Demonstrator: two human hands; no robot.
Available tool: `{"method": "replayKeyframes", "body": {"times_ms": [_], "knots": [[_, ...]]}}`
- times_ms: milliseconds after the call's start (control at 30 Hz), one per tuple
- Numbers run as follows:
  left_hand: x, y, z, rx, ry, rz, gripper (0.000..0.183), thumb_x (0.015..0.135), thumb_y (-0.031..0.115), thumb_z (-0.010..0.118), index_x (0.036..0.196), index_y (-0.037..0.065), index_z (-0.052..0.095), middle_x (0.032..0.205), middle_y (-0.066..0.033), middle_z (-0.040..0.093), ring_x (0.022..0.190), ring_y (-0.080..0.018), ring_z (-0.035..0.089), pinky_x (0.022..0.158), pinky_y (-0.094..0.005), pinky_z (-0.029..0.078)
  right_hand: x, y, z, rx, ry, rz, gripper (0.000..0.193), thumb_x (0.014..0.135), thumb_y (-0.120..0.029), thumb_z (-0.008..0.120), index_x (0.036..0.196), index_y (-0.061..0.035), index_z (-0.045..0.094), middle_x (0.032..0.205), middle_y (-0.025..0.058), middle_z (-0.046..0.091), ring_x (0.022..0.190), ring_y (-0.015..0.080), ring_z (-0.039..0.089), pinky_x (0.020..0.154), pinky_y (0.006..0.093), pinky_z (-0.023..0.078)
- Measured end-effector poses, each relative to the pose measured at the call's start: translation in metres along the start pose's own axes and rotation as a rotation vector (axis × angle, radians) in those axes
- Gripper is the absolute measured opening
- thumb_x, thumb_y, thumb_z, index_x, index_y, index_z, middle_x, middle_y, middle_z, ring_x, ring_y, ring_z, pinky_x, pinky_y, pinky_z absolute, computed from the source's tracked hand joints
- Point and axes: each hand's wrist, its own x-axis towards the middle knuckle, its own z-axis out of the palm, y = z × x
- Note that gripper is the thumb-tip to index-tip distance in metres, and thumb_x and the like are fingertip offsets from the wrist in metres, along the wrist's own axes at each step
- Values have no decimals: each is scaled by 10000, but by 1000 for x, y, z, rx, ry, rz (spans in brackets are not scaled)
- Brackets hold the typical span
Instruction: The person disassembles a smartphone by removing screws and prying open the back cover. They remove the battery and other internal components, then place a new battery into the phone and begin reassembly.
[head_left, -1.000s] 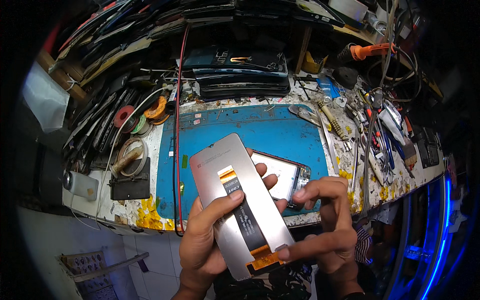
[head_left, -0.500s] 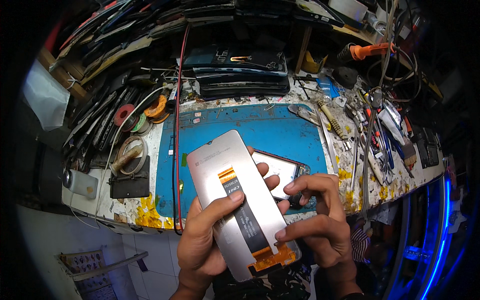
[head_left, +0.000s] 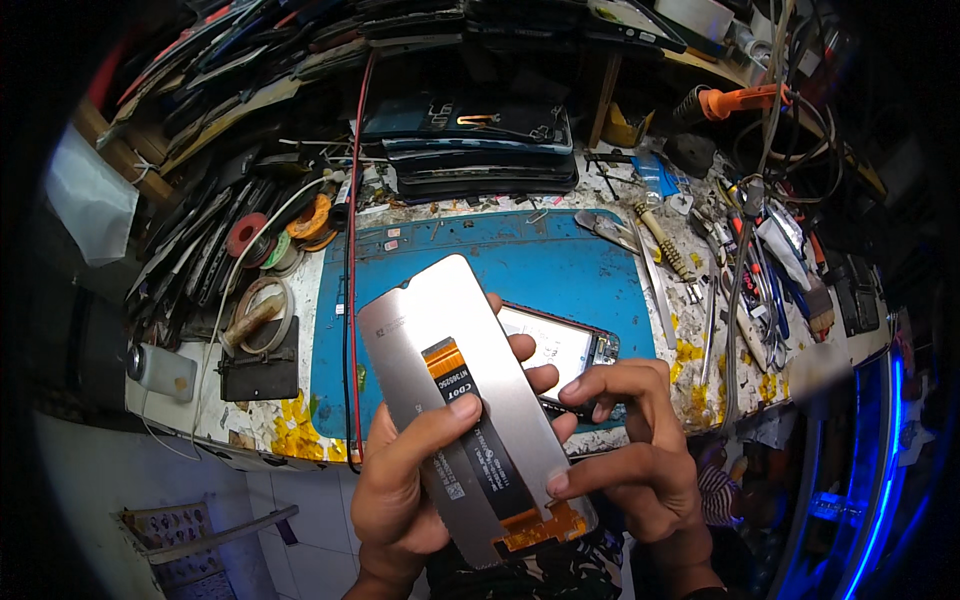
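Left hand (head_left: 390, 490) closed around the panel (head_left: 525, 430), thumb over its black ribbon (head_left: 490, 465), fingertips curling round the right edge; right hand (head_left: 655, 490) loose, finger and thumb well spread, the thumb beside the ribbon's orange end (head_left: 550, 525). Whether that thumb presses, I can't tell from here. The panel sits tilted in the air, its lower end out past the near edge of the bench (head_left: 175, 405), so a slack grip could drop it to the floor (head_left: 318, 520). The ribbon worries me more: a sideways push might crease it, and a snagging nail could tear the orange end. The phone (head_left: 560, 345) lies open just beyond, on the blue mat (head_left: 430, 240); a careless swing of the panel might knock it.
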Motion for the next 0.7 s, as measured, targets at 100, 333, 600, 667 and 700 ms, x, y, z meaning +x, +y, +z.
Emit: {"method": "replayKeyframes", "body": {"times_ms": [100, 333, 600, 667, 700], "knots": [[1, -1, 0, -21, 11, 9, 634, 867, 5, 453, 1450, -9, 204, 1247, -259, 501, 1159, -349, 571, 872, -541, 576, 0, 2, 1, -2, 0, 1, 466, 698, 36, 600, 1019, -277, 728, 1283, 52, 516, 1126, 231, 430, 859, 344, 381], [3, -2, -10, -80, -43, 0, 675, 877, 4, 459, 1474, 13, 143, 1235, -235, 497, 1163, -322, 567, 893, -543, 564, -3, 6, 3, 28, -5, -37, 462, 695, 17, 629, 1032, -282, 732, 1287, 65, 514, 1147, 239, 439, 846, 352, 382], [-11, -8, -43, -72, 4, 194, 667, 895, 0, 444, 1475, 7, 115, 1252, -256, 474, 1141, -351, 578, 906, -604, 532, -30, 15, 18, 22, -73, -122, 417, 722, -63, 707, 1120, -189, 698, 1332, 141, 492, 1207, 257, 456, 903, 364, 401], [-15, -12, -50, -57, 6, 268, 669, 903, -1, 419, 1481, 17, 82, 1264, -255, 465, 1146, -350, 576, 906, -620, 526, -32, 15, 27, 23, -16, -118, 421, 736, -88, 717, 1145, -183, 680, 1333, 140, 491, 1211, 258, 456, 911, 369, 409], [-18, -10, -53, 88, -72, 232, 645, 978, 44, 391, 1509, 106, 30, 1300, -149, 390, 1206, -250, 513, 976, -529, 518, -33, 14, 30, -22, 4, -119, 385, 775, -127, 704, 1154, -178, 667, 1317, 126, 497, 1186, 253, 464, 914, 364, 420]]}}
